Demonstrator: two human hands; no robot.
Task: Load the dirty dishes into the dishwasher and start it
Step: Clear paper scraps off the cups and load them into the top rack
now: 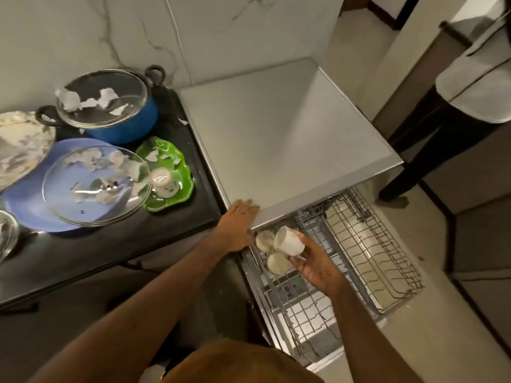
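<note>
The dishwasher (290, 139) stands open with its wire upper rack (367, 252) pulled out. My right hand (315, 265) holds a white cup (289, 240), tilted, over the rack's left end. Two white cups (264, 240) (276, 263) sit upside down in the rack just beside it. My left hand (239, 222) rests flat on the front left corner of the dishwasher's top. On the black counter (110, 255) to the left lie dirty dishes: a blue pot (124, 125) under a glass lid, a blue plate (30, 200) bearing another glass lid (94, 186), and a green plate (181, 175) with an upturned cup (161, 179).
A patterned plate (19, 145) and a glass dish (7, 233) sit at the counter's left edge. Another person (470, 87) stands at the upper right beside the dishwasher. A marble wall rises behind, and pale floor lies to the right of the rack.
</note>
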